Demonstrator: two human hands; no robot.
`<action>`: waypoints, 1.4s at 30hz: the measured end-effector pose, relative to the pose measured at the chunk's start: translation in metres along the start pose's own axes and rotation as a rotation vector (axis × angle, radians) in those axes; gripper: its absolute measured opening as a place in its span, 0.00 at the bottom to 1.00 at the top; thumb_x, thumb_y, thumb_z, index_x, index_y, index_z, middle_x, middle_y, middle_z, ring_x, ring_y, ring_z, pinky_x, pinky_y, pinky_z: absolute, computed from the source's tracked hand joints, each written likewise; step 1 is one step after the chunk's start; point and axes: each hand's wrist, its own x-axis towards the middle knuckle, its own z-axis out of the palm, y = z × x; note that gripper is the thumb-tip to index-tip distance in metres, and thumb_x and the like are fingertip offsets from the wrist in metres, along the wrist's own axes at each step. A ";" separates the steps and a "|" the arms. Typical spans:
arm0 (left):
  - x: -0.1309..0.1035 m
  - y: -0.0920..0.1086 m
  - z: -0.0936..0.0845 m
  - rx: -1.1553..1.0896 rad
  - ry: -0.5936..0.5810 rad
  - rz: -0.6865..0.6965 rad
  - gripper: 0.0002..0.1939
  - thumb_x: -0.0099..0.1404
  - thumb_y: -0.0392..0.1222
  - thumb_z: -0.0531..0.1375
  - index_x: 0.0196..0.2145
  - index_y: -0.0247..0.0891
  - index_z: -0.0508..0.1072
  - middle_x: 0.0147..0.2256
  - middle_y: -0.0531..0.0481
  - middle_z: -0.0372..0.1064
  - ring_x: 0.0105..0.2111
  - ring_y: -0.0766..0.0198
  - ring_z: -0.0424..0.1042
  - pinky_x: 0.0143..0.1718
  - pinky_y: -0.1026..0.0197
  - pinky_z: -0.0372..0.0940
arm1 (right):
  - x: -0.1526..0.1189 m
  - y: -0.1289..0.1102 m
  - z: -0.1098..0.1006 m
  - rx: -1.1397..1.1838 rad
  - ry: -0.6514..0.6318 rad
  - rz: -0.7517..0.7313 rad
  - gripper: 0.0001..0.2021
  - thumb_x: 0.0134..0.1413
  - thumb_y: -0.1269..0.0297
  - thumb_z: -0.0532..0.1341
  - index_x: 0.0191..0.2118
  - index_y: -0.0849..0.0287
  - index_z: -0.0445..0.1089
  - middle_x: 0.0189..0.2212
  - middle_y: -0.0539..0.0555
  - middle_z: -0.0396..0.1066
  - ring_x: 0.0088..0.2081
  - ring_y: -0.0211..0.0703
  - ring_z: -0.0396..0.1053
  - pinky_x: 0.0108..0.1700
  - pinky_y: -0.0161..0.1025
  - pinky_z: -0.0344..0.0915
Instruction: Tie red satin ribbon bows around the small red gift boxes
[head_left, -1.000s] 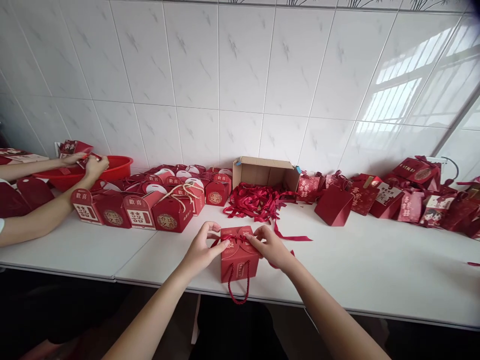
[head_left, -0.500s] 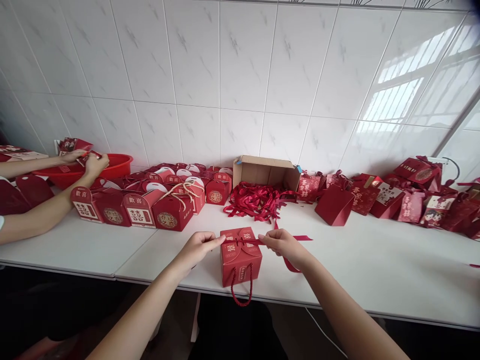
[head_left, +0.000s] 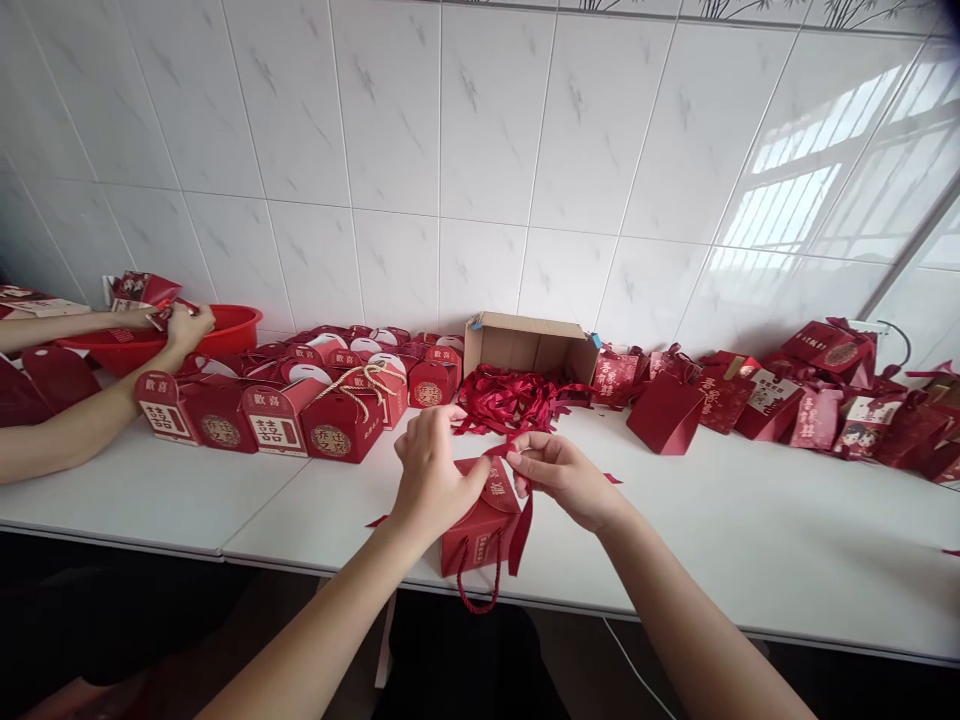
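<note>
A red gift box [head_left: 480, 530] with gold print and a rope handle [head_left: 480, 605] stands at the table's front edge. Over its top, my right hand [head_left: 562, 475] pinches a dark red ribbon [head_left: 520, 535], one end of which hangs down the box's right side. My left hand [head_left: 442, 475] lies across the box's left top, its thumb pressing at the ribbon beside my right fingertips and its other fingers raised. The left hand covers much of the box top, so the lacing there is partly hidden.
Behind are a pile of red ribbons [head_left: 510, 400] and an open cardboard box [head_left: 529, 345]. Rows of red gift boxes [head_left: 345, 425] stand left, more boxes [head_left: 664, 412] right. At far left, another person's hands [head_left: 187, 325] work over a red basin [head_left: 232, 330].
My left hand has moved right and over the box top, and my right hand has drawn in toward it. The ribbon, stretched sideways before, is now gathered between my fingers.
</note>
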 end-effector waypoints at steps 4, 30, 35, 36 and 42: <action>0.002 -0.001 0.002 0.030 0.050 -0.025 0.22 0.54 0.40 0.61 0.45 0.40 0.59 0.46 0.42 0.66 0.49 0.47 0.63 0.48 0.46 0.56 | 0.008 0.010 0.004 -0.260 0.040 -0.019 0.19 0.51 0.55 0.65 0.46 0.56 0.63 0.19 0.44 0.66 0.22 0.35 0.61 0.27 0.33 0.56; 0.032 -0.007 -0.046 -0.819 -0.633 -0.390 0.12 0.58 0.48 0.59 0.23 0.38 0.75 0.25 0.49 0.73 0.32 0.59 0.71 0.41 0.57 0.65 | 0.021 0.023 0.036 -0.611 0.196 -0.093 0.04 0.46 0.71 0.58 0.28 0.60 0.70 0.25 0.50 0.72 0.26 0.37 0.64 0.28 0.34 0.58; 0.048 -0.002 -0.029 -0.831 -0.632 -0.345 0.16 0.59 0.51 0.60 0.40 0.41 0.77 0.41 0.48 0.76 0.45 0.56 0.72 0.49 0.56 0.65 | 0.017 0.025 0.034 -0.493 0.180 -0.074 0.10 0.50 0.60 0.59 0.25 0.61 0.68 0.24 0.52 0.71 0.24 0.37 0.62 0.27 0.34 0.55; 0.047 -0.004 -0.027 -0.836 -0.613 -0.342 0.17 0.60 0.52 0.58 0.41 0.40 0.76 0.41 0.47 0.76 0.46 0.56 0.72 0.49 0.56 0.64 | 0.018 0.027 0.033 -0.475 0.203 -0.068 0.12 0.52 0.58 0.59 0.24 0.61 0.68 0.24 0.52 0.71 0.24 0.37 0.62 0.27 0.34 0.56; 0.022 -0.025 -0.023 -0.568 -0.604 -0.323 0.17 0.52 0.48 0.66 0.38 0.38 0.77 0.40 0.45 0.76 0.44 0.52 0.73 0.48 0.53 0.66 | 0.021 0.033 0.030 -0.458 0.222 -0.076 0.20 0.53 0.51 0.57 0.17 0.58 0.59 0.16 0.47 0.57 0.20 0.33 0.51 0.22 0.34 0.48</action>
